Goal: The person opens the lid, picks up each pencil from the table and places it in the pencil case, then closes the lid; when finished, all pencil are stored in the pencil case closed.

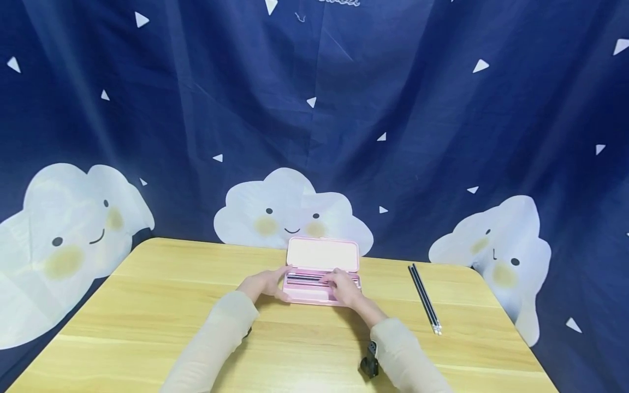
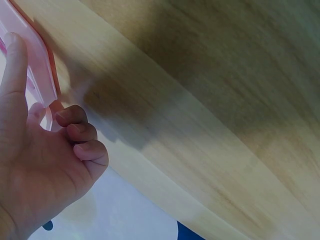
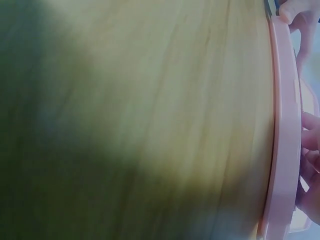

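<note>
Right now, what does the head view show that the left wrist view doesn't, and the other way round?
Only the head view shows the right hand, its fingers at the open pink pencil case, the long thin items inside, and the loose pencils.

Only the left wrist view shows the palm side of the left hand and its curled fingers.

Both show the left hand touching the case, the wooden table and the cloud-print cloth.
</note>
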The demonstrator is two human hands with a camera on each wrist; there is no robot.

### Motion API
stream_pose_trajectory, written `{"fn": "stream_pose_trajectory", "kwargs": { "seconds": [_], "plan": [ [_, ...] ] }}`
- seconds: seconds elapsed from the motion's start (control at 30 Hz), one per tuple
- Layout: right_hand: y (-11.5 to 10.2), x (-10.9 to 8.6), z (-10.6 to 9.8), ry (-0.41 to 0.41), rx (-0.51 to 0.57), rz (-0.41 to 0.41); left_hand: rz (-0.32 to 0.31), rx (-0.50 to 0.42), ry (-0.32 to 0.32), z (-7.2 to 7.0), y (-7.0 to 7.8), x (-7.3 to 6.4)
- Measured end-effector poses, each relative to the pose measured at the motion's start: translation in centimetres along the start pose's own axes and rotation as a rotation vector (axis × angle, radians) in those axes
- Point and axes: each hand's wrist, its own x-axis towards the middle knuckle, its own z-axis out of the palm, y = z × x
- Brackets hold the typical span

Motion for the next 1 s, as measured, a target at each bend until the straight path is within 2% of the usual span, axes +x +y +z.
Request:
{"fn": "stream_pose_trajectory", "kwargs": {
  "seconds": [0.2,0.47,0.8,1.0],
  "plan": [
    [-0.1,0.1,0.1,-0.006,0.011,0.012,-0.007,-0.003,0.000,0.1,0.1,0.0],
    [-0.1,0.0,0.0,-0.012,0.098,0.069,-0.007,-0.020,-0.006,0.1,0.1,0.2],
    [-0.1,-0.6,-0.4,0.034,0.179,0.092,-0.012,-0.007,-0.008,0.1,0.2,0.1],
    [0.3,-1.0,-1.0,0.073,0.187,0.100,-0.004,-0.007,-0.004,0.1,0.0,0.0]
  ]
}}
